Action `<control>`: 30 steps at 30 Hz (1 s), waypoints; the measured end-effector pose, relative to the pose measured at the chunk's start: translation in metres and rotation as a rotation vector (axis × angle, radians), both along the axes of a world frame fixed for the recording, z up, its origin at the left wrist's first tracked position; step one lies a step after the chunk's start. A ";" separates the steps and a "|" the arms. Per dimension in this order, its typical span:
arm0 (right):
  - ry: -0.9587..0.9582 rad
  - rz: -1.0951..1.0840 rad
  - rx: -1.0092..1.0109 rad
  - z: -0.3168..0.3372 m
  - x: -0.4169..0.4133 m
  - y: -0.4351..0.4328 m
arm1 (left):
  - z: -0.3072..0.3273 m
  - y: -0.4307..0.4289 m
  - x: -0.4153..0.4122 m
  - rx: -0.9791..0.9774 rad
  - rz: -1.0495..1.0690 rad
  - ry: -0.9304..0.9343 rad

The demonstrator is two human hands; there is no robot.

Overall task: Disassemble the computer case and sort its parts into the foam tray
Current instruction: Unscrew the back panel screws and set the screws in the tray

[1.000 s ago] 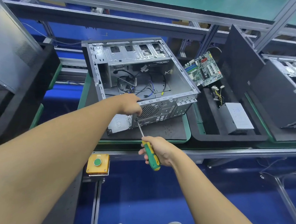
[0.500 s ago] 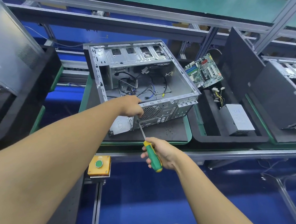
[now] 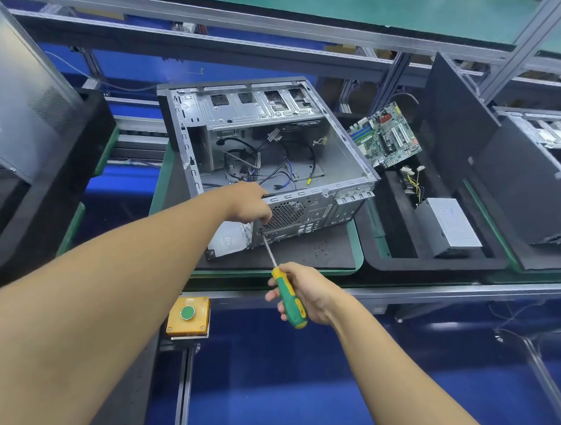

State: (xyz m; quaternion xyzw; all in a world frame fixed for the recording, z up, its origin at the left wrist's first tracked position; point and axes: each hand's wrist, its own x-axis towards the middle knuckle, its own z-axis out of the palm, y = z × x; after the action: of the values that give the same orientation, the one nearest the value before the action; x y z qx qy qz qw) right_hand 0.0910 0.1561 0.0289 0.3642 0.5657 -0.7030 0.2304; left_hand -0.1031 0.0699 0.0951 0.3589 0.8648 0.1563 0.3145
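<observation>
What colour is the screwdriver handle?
Green with yellow parts, on the screwdriver handle in the head view.

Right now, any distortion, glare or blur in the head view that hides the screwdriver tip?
Head view: wide-angle bend bows the rails and stretches forearms near the edges; centre sharp, no glare on the computer case; screwdriver shaft clear, its tip shaded just below the left hand.

Screwdriver [image 3: 289, 302] green-yellow handle; computer case [image 3: 269, 154] silver-grey; foam tray [image 3: 402, 237] black; button box [image 3: 188, 316] yellow.
</observation>
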 end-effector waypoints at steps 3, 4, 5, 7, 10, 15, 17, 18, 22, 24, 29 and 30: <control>0.021 -0.001 0.042 -0.003 0.003 0.001 | 0.001 0.000 0.000 0.001 -0.001 -0.005; 0.049 -0.002 0.078 -0.005 0.004 0.001 | 0.001 0.000 0.000 0.003 -0.002 -0.006; 0.081 -0.006 0.109 -0.008 0.005 0.001 | 0.001 0.000 0.000 0.003 -0.001 -0.006; 0.121 -0.038 0.140 -0.009 0.006 0.001 | 0.001 0.000 0.000 0.002 0.001 -0.004; 0.128 -0.038 0.148 -0.008 0.004 0.002 | 0.001 0.000 0.000 0.008 -0.003 -0.011; 0.046 -0.086 0.070 -0.005 -0.001 -0.001 | 0.000 0.000 0.000 0.015 -0.003 -0.016; 0.069 -0.110 0.075 -0.007 0.000 -0.003 | 0.001 0.000 0.001 0.014 -0.004 -0.016; 0.096 -0.107 0.087 -0.009 0.001 -0.004 | 0.001 0.000 0.001 0.012 -0.004 -0.013; 0.148 -0.127 0.138 -0.010 -0.001 -0.007 | 0.001 0.000 0.001 0.010 -0.001 -0.009; 0.143 -0.102 0.157 -0.008 -0.004 -0.009 | 0.001 0.000 0.001 0.007 -0.006 -0.007; 0.119 -0.035 0.217 -0.006 -0.005 -0.011 | 0.002 0.000 0.001 -0.006 0.001 -0.008; 0.125 -0.020 0.222 -0.006 -0.006 -0.011 | 0.002 0.000 0.000 -0.008 0.007 -0.012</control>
State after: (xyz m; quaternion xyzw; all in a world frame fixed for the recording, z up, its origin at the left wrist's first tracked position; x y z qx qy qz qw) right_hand 0.0854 0.1456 0.0233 0.3484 0.6495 -0.6599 0.1458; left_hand -0.1027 0.0703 0.0967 0.3536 0.8648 0.1560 0.3206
